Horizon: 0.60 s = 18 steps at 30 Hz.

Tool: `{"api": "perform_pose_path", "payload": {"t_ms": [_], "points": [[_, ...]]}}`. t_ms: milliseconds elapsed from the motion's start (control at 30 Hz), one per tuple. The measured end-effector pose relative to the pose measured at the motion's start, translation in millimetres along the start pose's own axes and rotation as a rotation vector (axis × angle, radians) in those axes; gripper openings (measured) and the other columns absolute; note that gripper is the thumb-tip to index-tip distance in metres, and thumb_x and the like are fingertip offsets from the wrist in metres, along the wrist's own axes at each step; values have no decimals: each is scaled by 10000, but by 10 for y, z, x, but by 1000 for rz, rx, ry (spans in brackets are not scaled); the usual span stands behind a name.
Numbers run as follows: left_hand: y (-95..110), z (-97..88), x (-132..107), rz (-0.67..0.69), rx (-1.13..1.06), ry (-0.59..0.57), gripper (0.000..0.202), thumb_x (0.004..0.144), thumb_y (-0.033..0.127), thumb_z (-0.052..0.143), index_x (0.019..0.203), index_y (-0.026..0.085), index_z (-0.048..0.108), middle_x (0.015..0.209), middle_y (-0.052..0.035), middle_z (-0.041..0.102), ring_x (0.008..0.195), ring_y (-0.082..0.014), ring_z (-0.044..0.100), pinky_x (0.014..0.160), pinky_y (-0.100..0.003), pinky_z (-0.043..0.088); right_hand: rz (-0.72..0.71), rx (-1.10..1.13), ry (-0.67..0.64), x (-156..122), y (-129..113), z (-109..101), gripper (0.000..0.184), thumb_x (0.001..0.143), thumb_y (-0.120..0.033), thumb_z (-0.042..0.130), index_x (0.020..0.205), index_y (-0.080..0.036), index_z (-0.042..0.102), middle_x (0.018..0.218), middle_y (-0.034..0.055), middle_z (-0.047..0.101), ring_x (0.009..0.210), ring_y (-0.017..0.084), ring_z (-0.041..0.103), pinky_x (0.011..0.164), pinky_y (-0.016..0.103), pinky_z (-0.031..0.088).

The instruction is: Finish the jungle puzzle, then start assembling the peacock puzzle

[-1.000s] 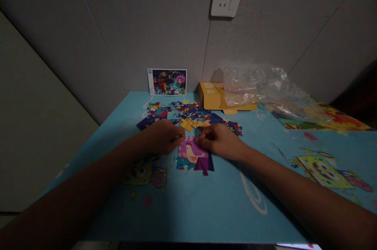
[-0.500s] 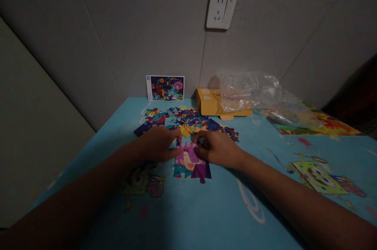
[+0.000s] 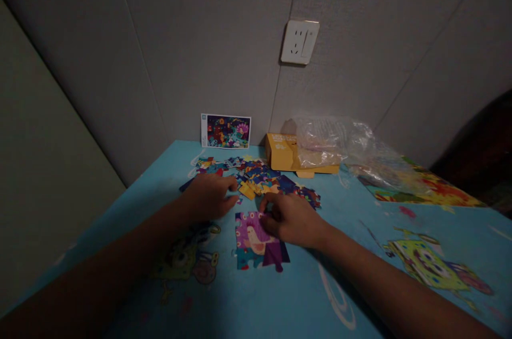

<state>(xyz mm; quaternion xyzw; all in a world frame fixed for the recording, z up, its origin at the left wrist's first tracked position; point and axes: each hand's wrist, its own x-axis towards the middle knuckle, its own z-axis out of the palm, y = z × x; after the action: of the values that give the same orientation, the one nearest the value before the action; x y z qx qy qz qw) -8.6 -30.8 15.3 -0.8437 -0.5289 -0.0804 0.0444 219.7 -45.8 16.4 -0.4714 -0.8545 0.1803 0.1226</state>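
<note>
A joined block of puzzle pieces point(image 3: 256, 243), pink and purple with a pale bird-like figure and teal lower edge, lies flat on the blue tablecloth. My right hand point(image 3: 294, 219) is at its upper right corner, index finger bent to the top edge and thumb resting on the pieces. Left of the block and a little above it, my left hand point(image 3: 212, 196) has a gap between thumb and index finger, with nothing visible between them. By its thumb tip lies a small purplish puzzle piece point(image 3: 239, 201). Beyond both hands spreads a pile of loose puzzle pieces point(image 3: 256, 171).
A picture card point(image 3: 227, 131) leans against the wall behind the pile. To its right lies a yellow box point(image 3: 282, 152) with a crumpled clear plastic bag point(image 3: 324, 142) over it. A colourful sheet point(image 3: 432, 190) is at the right, and a wall socket point(image 3: 300, 42) is above.
My left hand has come off the block's upper left edge and moved left. The right hand stays at the upper right corner. The view has tilted up slightly.
</note>
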Motion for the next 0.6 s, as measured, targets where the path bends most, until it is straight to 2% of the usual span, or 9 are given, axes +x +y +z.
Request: {"api": "perform_pose_path", "payload": {"t_ms": [100,200,333,467,600], "points": [[-30,-30,11,-114,110,-14,396,842,496,546,1058,179,643,819,-106,701,826,-301,671,701,-364,480,6,-1,-11,9,-4,-5,178,725,-234,566,887,-222,640,577,-24,596,541,130,524,524,252,227],[-24,-49,9,-120,150,-85,516,823,602,524,1068,164,639,896,-145,712,841,-330,677,691,-390,488,3,0,-16,11,-9,-12,176,726,-232,565,887,-220,634,581,-24,595,538,128,519,523,253,227],[-12,-43,8,-113,153,-88,543,806,634,529,1076,173,625,885,-129,714,837,-313,682,685,-370,483,5,-9,-18,-1,-16,-21,180,733,-232,566,898,-222,636,603,-20,610,545,125,521,528,252,231],[-20,-57,7,-133,168,-110,523,792,666,518,947,180,637,774,-94,693,775,-299,679,642,-349,470,13,-19,-17,-9,-19,-29,180,734,-241,574,899,-228,645,617,-16,622,558,127,528,530,252,221],[6,-95,4,-145,176,-162,513,801,673,486,848,186,643,768,-95,691,771,-308,676,623,-352,463,7,-15,-12,-9,-16,-23,182,734,-245,577,900,-231,649,618,-15,624,553,124,522,529,255,213]]}}
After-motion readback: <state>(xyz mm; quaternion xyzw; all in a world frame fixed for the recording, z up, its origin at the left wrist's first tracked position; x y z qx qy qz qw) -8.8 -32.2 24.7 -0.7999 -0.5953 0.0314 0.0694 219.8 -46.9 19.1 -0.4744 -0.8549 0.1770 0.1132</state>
